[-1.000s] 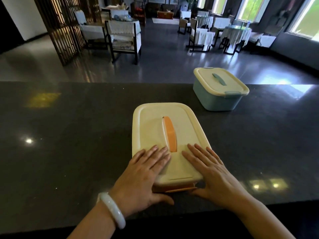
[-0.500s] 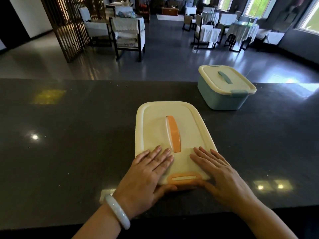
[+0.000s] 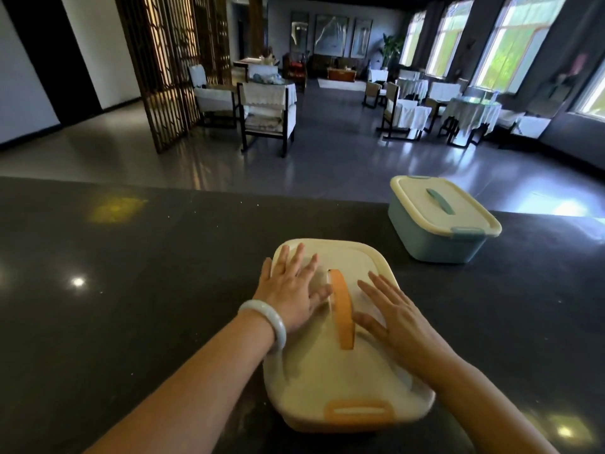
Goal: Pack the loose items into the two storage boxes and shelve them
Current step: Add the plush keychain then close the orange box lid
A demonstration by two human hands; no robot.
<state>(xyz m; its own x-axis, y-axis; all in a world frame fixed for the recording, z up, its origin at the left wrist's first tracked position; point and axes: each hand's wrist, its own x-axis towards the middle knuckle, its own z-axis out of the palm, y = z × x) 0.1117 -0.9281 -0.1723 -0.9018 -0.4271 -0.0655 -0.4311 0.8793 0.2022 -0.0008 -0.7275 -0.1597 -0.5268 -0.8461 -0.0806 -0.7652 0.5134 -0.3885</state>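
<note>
Orange-handled box [image 3: 340, 371] lid bears both flat, spread hands, left [image 3: 289, 290] and right [image 3: 397, 319].

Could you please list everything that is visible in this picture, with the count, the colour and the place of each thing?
orange box: 1, cream lid with orange handle and clasp, near middle of the counter, under both hands
blue box: 1, blue body with cream lid, lid on, far right of the counter
counter: 1, dark and glossy, across the foreground
chairs and tables: several, dark frames with white covers, on the floor beyond the counter
lattice screen: 1, brown wood, far left
windows: several, bright, right wall
bracelet: 1, pale, on the left wrist
left hand: 1, fingers straight, flat on the lid left of the handle
right hand: 1, fingers straight, on the lid right of the handle
</note>
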